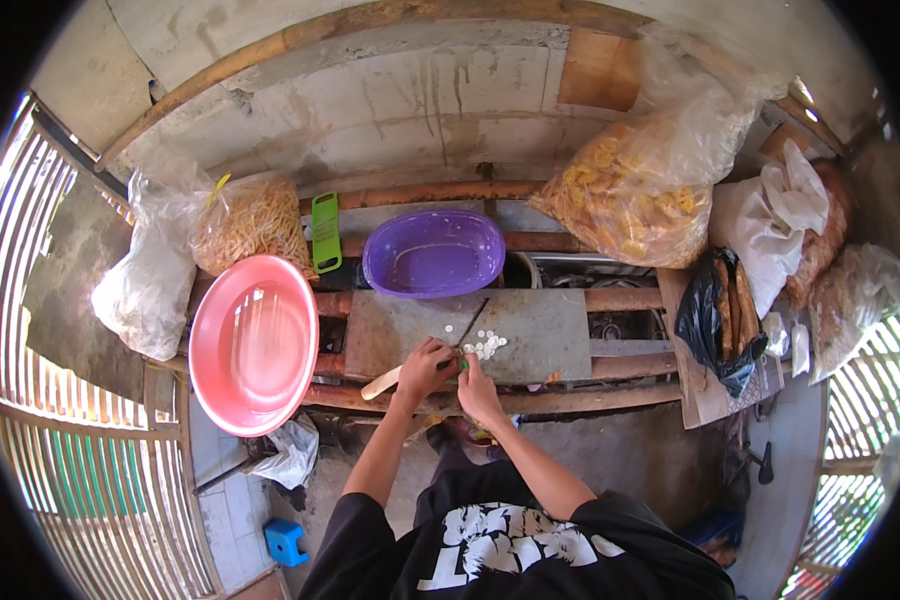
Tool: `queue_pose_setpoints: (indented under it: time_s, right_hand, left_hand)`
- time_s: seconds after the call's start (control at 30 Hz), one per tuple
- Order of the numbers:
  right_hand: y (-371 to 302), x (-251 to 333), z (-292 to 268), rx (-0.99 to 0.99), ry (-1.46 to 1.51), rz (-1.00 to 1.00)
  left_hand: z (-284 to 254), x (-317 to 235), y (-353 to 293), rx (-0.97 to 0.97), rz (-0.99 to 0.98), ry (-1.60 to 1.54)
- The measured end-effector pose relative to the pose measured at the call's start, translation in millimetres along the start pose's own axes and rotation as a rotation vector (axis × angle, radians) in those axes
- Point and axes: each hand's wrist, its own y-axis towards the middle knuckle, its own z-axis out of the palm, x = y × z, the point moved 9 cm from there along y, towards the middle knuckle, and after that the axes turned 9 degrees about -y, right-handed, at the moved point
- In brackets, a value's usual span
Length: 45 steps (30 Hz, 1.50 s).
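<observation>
Both my hands meet over the near edge of a grey board (385, 325). My left hand (427, 365) is closed around a long, pale peeled root (381, 384), whose thick end sticks out to the lower left. In my right hand (478, 388) is a knife (478, 318) with a green handle; its thin dark blade points up and away across the board. Small, round white slices (485, 345) lie scattered just beyond my fingers. The point where blade and root meet is hidden by my hands.
A purple basin (434, 254) stands behind the board, a green slicer (325, 232) beside it. To the left is a pink basin (253, 345). Filled plastic bags (250, 222) and a large bag of yellow chips (630, 195) flank them. A black bag (712, 325) rests at right, a blue stool (286, 542) below left.
</observation>
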Motion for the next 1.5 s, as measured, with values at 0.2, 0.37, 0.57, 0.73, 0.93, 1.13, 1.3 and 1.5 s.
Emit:
queue_pose_setpoints:
  time_s: [0.2,0.37,0.57,0.73,0.93,1.13,1.3,1.5]
  right_hand:
    - [-5,4,1,0.02,0.018,-0.053]
    - [-5,1,9,0.004,0.037,-0.03]
    - [-14,-3,4,0.047,0.081,0.052]
    - [-21,-23,4,0.11,0.174,0.154]
    - [-27,-53,-15,0.113,0.333,0.315]
    - [-34,-65,-31,0.061,0.43,0.364]
    - [-38,-74,-44,-0.118,0.347,0.339]
    - [-41,-53,-48,-0.243,0.265,0.246]
  left_hand:
    - [-5,2,-7,-0.021,0.016,0.033]
    - [-7,11,-8,-0.011,-0.022,0.019]
    - [-3,6,-7,-0.016,0.029,0.003]
    - [7,0,-5,-0.037,0.068,-0.003]
    - [23,-10,4,-0.033,0.043,-0.038]
    - [36,-15,7,-0.016,0.041,-0.043]
    - [36,-21,11,0.006,0.022,-0.111]
    - [36,-20,9,0.033,0.012,-0.171]
